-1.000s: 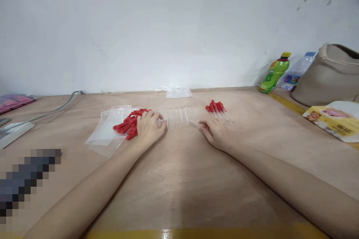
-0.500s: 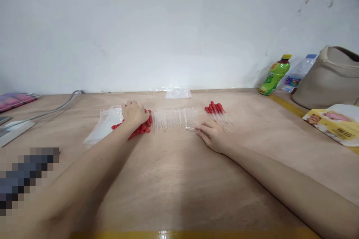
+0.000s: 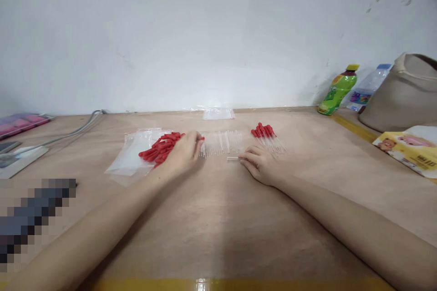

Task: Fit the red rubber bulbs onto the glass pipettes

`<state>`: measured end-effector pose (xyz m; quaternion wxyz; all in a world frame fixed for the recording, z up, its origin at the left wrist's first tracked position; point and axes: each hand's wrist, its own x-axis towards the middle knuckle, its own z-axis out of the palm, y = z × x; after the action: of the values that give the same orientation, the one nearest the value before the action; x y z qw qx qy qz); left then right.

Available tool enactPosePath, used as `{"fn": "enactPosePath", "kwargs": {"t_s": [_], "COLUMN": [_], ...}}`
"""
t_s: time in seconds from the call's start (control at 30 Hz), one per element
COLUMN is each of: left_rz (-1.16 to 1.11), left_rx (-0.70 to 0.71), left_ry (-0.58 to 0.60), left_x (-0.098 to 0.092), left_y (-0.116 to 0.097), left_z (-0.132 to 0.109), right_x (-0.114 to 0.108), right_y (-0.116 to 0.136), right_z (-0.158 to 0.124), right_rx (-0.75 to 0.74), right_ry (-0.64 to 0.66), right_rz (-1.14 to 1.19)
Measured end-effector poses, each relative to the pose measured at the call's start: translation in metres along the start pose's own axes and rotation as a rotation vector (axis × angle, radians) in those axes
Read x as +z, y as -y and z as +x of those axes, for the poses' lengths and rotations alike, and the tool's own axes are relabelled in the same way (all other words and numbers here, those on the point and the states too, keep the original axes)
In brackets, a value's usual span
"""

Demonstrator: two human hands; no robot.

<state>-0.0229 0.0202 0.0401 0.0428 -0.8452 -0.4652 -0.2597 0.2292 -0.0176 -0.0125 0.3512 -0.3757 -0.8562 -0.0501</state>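
Between the fingertips of my left hand [image 3: 186,151] a red rubber dropper bulb [image 3: 202,139] shows, only its end visible. Behind that hand lies a pile of red rubber bulbs [image 3: 160,146], partly over a clear plastic bag [image 3: 128,157]. My right hand [image 3: 261,163] pinches a clear glass dropper tube [image 3: 233,159], which points left toward the other hand. A row of clear glass tubes [image 3: 221,142] lies between the hands, its left end partly hidden. Just beyond my right hand are several droppers with red bulbs fitted [image 3: 264,132], side by side.
A small clear bag [image 3: 219,113] lies by the wall. At the right stand a green bottle [image 3: 338,91], a clear bottle [image 3: 368,86] and a beige bin-like container [image 3: 398,95], with a yellow printed packet [image 3: 409,152] in front. Left are a cable [image 3: 73,131] and a pixelated dark object [image 3: 34,213].
My left hand has moved right from the pile of bulbs, now with one red bulb in its fingers. My right hand stays nearly in place, the glass tube turned slightly more level.
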Motion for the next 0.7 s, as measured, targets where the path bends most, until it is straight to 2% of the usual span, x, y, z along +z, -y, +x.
{"fn": "enactPosePath", "kwargs": {"t_s": [0.07,0.23,0.37,0.7], "left_rz": [-0.118,-0.266,-0.293,-0.322], "left_rx": [0.065,0.147,0.203,0.192], "left_ry": [0.101,0.056,0.055,0.011], "left_x": [0.011,0.033,0.033,0.033], "left_y": [-0.012,-0.019,-0.018,-0.022], "left_z": [-0.014,-0.026,-0.023,-0.024], "right_x": [0.000,0.000,-0.002,0.005], "right_y": [0.000,0.001,0.009,0.025], "right_z": [0.000,0.001,0.004,0.009], "right_rx": [0.002,0.027,0.039,0.000], "right_ry": [-0.001,0.003,0.005,-0.014], "right_rz": [-0.015,-0.065,-0.085,-0.089]}}
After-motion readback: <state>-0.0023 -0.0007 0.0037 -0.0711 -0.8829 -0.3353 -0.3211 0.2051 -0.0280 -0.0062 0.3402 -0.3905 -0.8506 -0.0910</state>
